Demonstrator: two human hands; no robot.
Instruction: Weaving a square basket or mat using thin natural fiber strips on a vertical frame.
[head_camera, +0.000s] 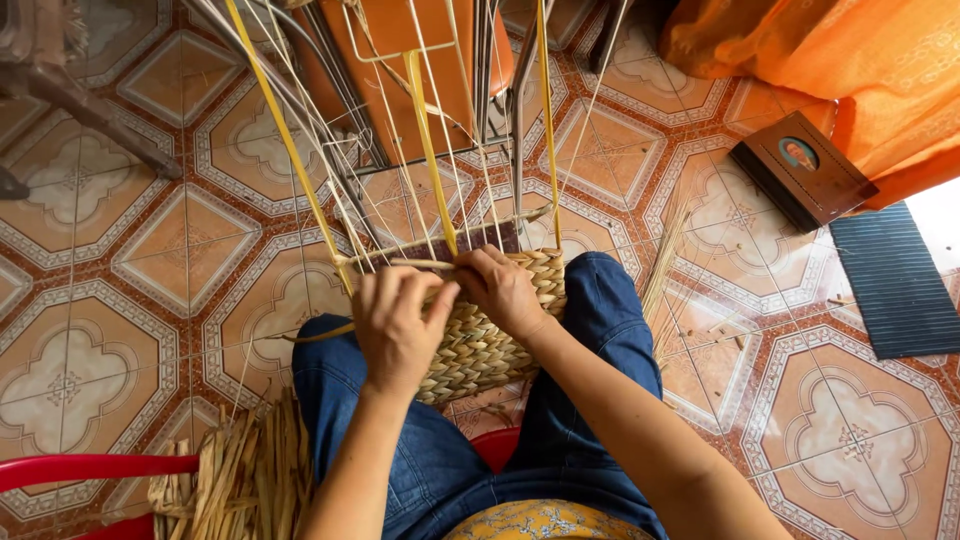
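The woven basket (485, 340) lay across my lap, resting between my knees on my blue jeans (600, 330), its braided brown side turned up toward me and its unfinished top edge pointing away. From that edge a fan of thin pale stakes (470, 150) and a few flat yellow strips (430, 140) rose away from me over the floor.

My left hand (398, 325) sat on the basket's near-left part, fingers curled down with the tips pinched at the top edge, closed around a strand of fibre there. My right hand (503, 288) was just beside it, touching the rim, fingers bent and gripping the weave at the base of a yellow strip; how tightly, I could not tell.

A bundle of dried straw (245, 470) lay by my left thigh, next to a red plastic rim (80, 468). Looser straw was scattered to my right on the patterned tile floor (120, 300). Farther off to the right were a dark framed picture (803, 168), a dark ribbed mat (895, 280) and orange cloth (830, 60).
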